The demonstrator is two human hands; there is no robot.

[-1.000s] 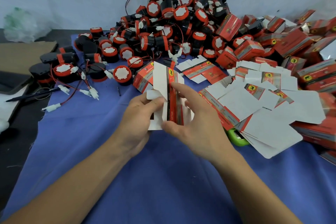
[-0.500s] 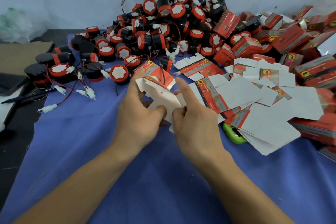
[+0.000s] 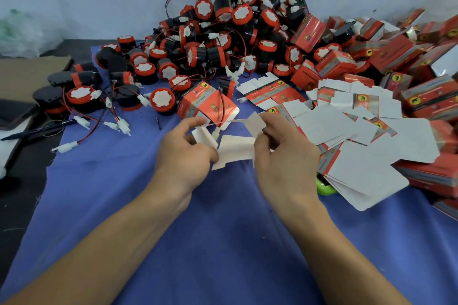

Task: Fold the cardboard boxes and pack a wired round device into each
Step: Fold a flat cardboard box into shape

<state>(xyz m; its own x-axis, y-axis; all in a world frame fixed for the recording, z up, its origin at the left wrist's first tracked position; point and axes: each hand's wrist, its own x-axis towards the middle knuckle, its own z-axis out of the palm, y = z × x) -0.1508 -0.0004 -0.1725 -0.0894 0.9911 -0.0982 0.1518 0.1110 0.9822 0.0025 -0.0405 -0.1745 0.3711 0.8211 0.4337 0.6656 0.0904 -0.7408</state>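
My left hand [image 3: 184,153] and right hand [image 3: 285,153] had their fingers [image 3: 190,122] pinched on one half-folded box [image 3: 235,150] above the middle of the desk [image 3: 223,242]. Closed boxes [image 3: 396,52] piled at the far right corner looked done, but the heap of round devices [image 3: 223,32] and the flat boxes [image 3: 359,131] suggested plenty was left.

A partly folded red-and-white cardboard box [image 3: 215,116] is held above the blue-cloth-covered desk [image 3: 223,242], its white flaps pinched by the left hand [image 3: 184,156] and the right hand [image 3: 285,153]. A heap of round red-and-black wired devices [image 3: 223,32] is piled behind, flat box blanks [image 3: 359,136] to the right.
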